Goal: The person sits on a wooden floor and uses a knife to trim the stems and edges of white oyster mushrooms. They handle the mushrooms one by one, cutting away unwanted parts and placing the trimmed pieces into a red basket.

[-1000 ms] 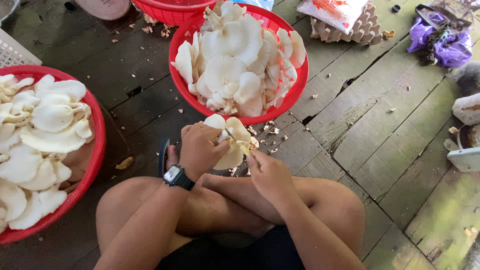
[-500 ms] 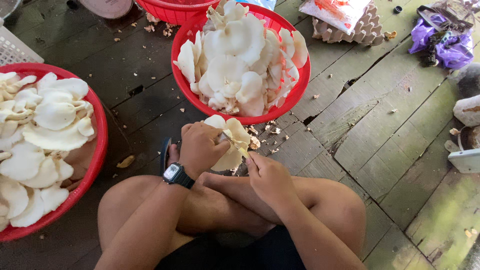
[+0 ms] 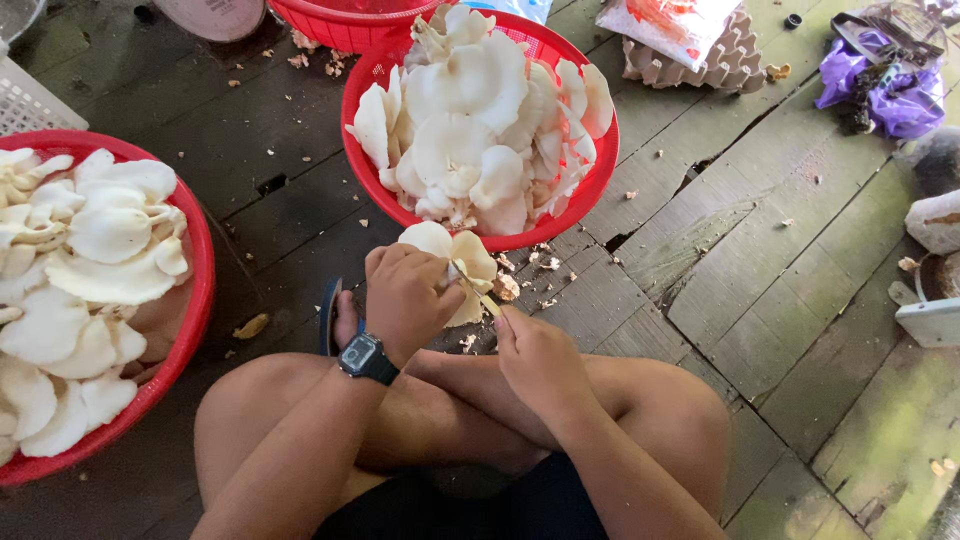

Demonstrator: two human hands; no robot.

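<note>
The left hand (image 3: 405, 300) is closed around a white mushroom (image 3: 455, 262) at six o'clock of the red basket (image 3: 600, 170). The right hand (image 3: 535, 355) grips a small knife (image 3: 478, 292) against its base. Best to cut shallow, with the blade turned away from the holding fingers.

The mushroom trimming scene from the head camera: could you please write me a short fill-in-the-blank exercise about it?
1. The left hand grips a pale oyster ____ over the wooden floor.
2. Both baskets, the front basket and the side basket, are coloured ____.
3. A black ____ sits on the left wrist.
4. The right hand holds a small blade against the mushroom's ____.

Missing words: mushroom; red; watch; stem
</note>
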